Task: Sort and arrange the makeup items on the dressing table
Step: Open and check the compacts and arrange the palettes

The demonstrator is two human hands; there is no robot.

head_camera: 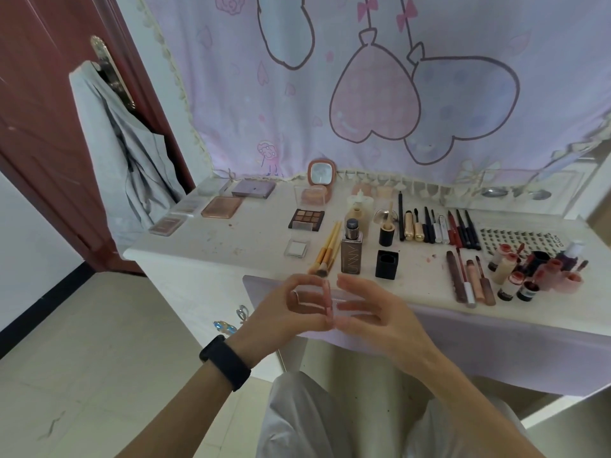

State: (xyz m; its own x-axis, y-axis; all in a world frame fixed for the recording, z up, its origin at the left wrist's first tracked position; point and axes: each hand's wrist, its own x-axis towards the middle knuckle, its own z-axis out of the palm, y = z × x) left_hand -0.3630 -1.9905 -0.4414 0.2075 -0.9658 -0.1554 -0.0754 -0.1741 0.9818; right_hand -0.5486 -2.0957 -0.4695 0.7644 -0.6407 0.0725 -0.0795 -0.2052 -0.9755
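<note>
progress: mostly sorted; palettes (221,206), pencils (463,229), bottles (515,276) grouped on counter (258,233) | clear case (314,300) before counter edge, left hand (291,309) fingers curled round it; right hand (377,314) fingers loosely straight beside | left: place case

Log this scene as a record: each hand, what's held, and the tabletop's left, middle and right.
Left hand: grips small clear case
Right hand: fingers relaxed beside case, contact unclear
Left side: flat palettes
Middle: foundation bottle upright, brushes left of it
Right side: pencils in a row, small bottles
</note>
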